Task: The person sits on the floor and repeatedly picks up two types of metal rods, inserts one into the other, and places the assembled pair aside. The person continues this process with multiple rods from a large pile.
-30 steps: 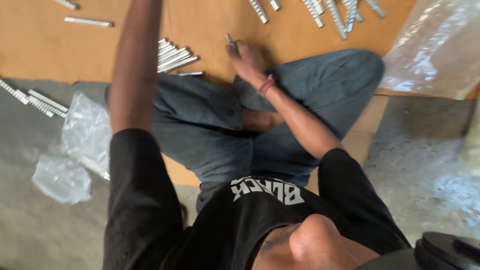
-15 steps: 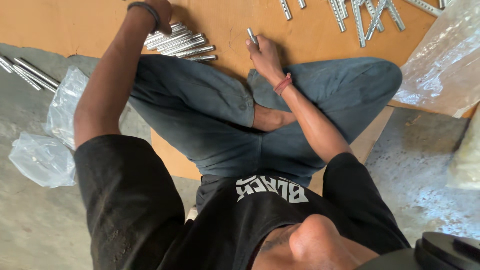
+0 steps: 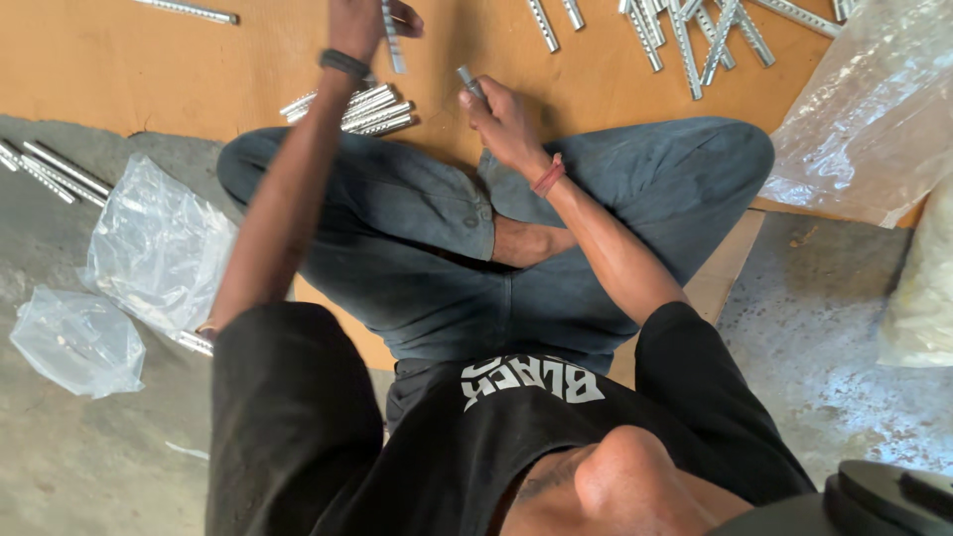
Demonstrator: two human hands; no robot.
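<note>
I sit cross-legged in blue jeans on a brown board [image 3: 149, 69]. My left hand [image 3: 359, 22], with a black wristband, is up at the frame's top edge and grips a slim perforated metal strip [image 3: 394, 45] that hangs down from it. My right hand [image 3: 504, 119], with a red thread at the wrist, rests just past my knee and holds a short metal piece [image 3: 469, 81]. A small bundle of similar metal strips [image 3: 352, 107] lies on the board between and below both hands.
Several loose metal strips [image 3: 685, 30] are scattered at the top right, and a few more [image 3: 50, 171] lie on the grey floor at left. Crumpled clear plastic bags [image 3: 159, 243] sit at left. A large plastic bag [image 3: 874, 109] lies at right.
My left hand, out of frame a second ago, has come back into view holding a strip. The view has shifted, and the right hand stays near my knee with its metal piece.
</note>
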